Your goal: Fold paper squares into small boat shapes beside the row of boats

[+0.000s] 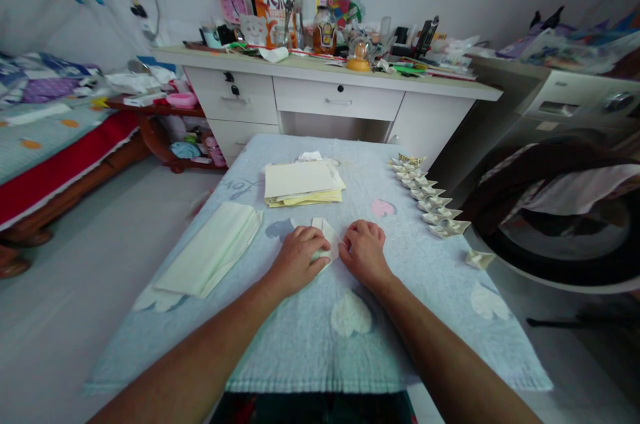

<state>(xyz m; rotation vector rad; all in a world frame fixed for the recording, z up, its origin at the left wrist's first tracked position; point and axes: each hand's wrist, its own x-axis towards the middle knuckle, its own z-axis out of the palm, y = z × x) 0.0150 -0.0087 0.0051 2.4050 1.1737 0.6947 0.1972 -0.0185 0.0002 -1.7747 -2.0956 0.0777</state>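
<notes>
Head view shows me left fingers (311, 235) curled over a folded paper (332, 237) mid-table (295, 344), right fingers (351, 237) at its three-o'clock edge, seemingly steadying it, though I can't tell if either clamps, with paper stack (303, 181) at eleven, sheets (210, 251) at nine and paper boats (434, 203) at two, presumably leaving working room.
</notes>
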